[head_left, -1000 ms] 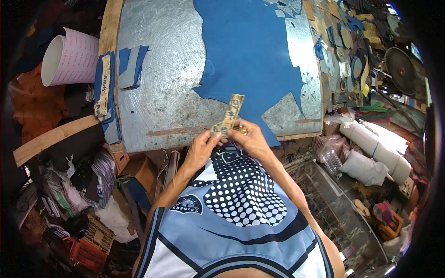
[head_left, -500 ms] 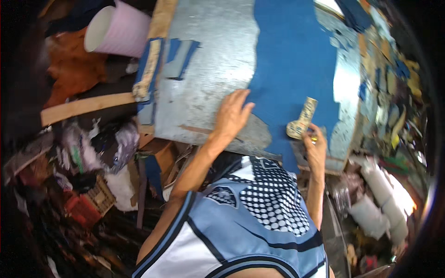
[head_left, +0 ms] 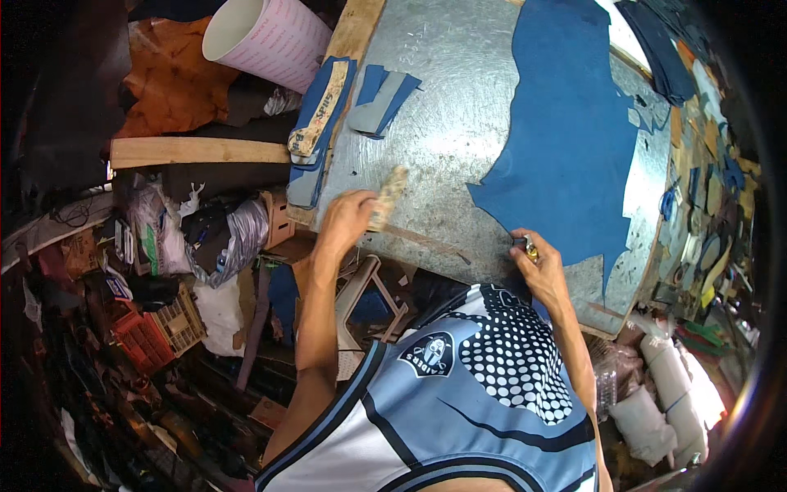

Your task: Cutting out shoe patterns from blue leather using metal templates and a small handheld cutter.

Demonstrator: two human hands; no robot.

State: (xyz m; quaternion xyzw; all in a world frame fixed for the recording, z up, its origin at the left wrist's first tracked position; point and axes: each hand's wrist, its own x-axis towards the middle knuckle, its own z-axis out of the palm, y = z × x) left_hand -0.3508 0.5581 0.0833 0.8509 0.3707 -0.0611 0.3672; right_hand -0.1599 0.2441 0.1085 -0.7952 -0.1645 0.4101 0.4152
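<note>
My left hand (head_left: 348,220) is closed on a pale, mottled pattern piece (head_left: 388,199), blurred by motion, above the near left part of the metal-topped table (head_left: 459,90). A large, irregular sheet of blue leather-like material (head_left: 566,139) lies across the table's right half. At its near edge, my right hand (head_left: 537,266) closes around a small yellow tool (head_left: 531,251) with a dark, slim end pointing left. The exact kind of tool cannot be made out.
Cut blue pieces (head_left: 384,100) and a stack topped by another mottled pattern (head_left: 321,111) lie at the table's left. Beyond stands a pink-white bin (head_left: 275,41). A wooden plank (head_left: 197,152) juts left; bags (head_left: 168,238), crates (head_left: 147,336) and white rolls (head_left: 672,394) crowd the sides.
The pattern piece, beside my right hand on the blue sheet before, is now in my left hand at the left. The sheet's near outline looks different. The whole view has shifted.
</note>
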